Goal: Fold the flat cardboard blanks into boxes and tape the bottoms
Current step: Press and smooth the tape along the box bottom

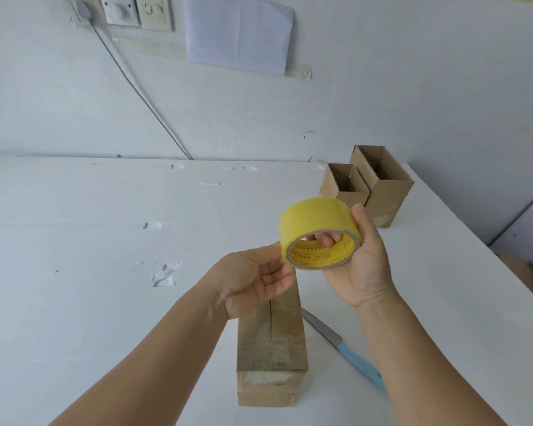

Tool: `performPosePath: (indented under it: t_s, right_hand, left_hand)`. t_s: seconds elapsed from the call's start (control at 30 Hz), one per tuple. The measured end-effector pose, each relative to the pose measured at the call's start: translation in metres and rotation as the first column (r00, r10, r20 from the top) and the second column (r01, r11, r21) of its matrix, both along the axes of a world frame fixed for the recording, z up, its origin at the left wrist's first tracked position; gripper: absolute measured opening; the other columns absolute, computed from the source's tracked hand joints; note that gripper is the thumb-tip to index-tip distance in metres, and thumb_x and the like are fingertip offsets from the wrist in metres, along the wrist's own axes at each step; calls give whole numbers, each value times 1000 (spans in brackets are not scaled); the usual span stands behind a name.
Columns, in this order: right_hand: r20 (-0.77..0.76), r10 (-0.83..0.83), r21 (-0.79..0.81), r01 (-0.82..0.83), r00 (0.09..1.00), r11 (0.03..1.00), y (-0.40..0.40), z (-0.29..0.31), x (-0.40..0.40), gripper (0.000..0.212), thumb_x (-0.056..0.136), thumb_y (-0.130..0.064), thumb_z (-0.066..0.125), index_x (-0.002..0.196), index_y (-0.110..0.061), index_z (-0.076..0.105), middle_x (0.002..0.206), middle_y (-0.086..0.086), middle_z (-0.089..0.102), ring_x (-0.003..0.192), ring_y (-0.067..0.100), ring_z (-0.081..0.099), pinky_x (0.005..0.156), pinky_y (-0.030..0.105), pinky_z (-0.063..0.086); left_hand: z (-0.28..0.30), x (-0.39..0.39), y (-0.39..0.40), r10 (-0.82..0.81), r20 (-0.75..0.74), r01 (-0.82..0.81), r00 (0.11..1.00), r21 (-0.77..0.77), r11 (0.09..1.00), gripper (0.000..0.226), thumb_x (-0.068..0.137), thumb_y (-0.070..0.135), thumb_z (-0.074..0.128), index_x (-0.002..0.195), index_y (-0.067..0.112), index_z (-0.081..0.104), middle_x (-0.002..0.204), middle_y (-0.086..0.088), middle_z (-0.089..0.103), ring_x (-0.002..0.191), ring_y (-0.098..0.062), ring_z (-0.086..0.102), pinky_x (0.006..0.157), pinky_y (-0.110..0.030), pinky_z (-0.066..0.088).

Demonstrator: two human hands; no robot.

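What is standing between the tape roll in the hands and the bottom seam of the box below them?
Nothing visible. The right hand holds the tape roll in the air, the left hand pinches at its edge, and the box lies directly beneath with its seam facing up. The knife lies beside the box, not on it.

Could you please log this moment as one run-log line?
right hand: holds tape roll | left hand: pinches roll's edge | box: bottom up, taped | knife: on table

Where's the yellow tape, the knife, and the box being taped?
yellow tape roll [316,215]: head view, on its outer yellow band.
knife [359,362]: head view, on its blue handle.
box being taped [271,342]: head view, on its taped bottom seam.
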State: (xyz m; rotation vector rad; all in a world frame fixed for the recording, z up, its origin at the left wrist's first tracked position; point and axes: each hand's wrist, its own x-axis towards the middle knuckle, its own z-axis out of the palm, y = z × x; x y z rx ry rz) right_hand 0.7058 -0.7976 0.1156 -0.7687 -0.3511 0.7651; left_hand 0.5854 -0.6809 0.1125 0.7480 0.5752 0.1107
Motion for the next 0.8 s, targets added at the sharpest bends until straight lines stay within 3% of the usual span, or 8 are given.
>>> performPosePath:
  t_s: [0.1,0.2,0.4,0.53,0.6,0.7,0.8]
  right_hand:
    - [48,-19,-48,21,999,999,2,0,-4,33,75,-47,61,69,-15,54,50,0,47,58,15,46,83,36,44]
    - [136,-82,-114,98,987,989,-3,3,-2,28,74,-41,61,80,-14,57,62,0,56,65,14,56,75,33,48]
    - [318,-93,-219,169,944,961,-14,6,3,27,77,-44,55,76,-17,55,54,-10,55,62,10,57,64,27,48]
    - [355,-95,-271,199,930,942,-15,6,3,28,94,-36,47,75,-18,54,55,-11,51,68,13,53,70,29,47]
    - [502,-99,-328,295,859,897,-18,8,4,30,97,-31,47,71,-18,53,57,-12,47,65,9,48,67,28,42]
    - [819,44,-410,529,573,743,-30,11,12,32,87,-40,50,68,-13,52,57,-11,41,57,3,40,58,27,34]
    - [850,120,-438,561,513,702,-38,11,19,30,83,-44,49,70,-17,55,55,-13,44,56,2,41,56,28,35]
  left_hand:
    - [-1,0,-3,66,-8,-65,998,124,990,10,86,4,63,77,3,69,70,-10,67,58,-16,66,57,-28,57]
    - [-3,-7,4,186,1,-183,983,192,964,14,90,3,59,76,3,62,68,-9,63,60,-17,68,58,-28,58]
    - [-7,-17,10,201,19,-196,979,330,923,13,93,11,58,85,1,59,78,-8,54,72,-20,71,63,-28,57]
    - [-6,-14,7,235,41,-231,971,408,883,21,91,18,63,79,1,59,61,0,61,68,-12,70,62,-24,56]
    - [-8,-17,10,295,21,-271,955,461,845,22,92,16,62,76,1,57,63,-2,60,64,-8,68,60,-22,56]
    - [-8,-27,27,378,-2,-327,926,496,804,22,92,15,61,75,1,55,65,-4,59,60,-6,66,61,-22,56]
    - [-9,-35,35,356,7,-307,934,523,795,24,91,16,62,72,3,55,55,3,59,59,-8,65,63,-24,57]
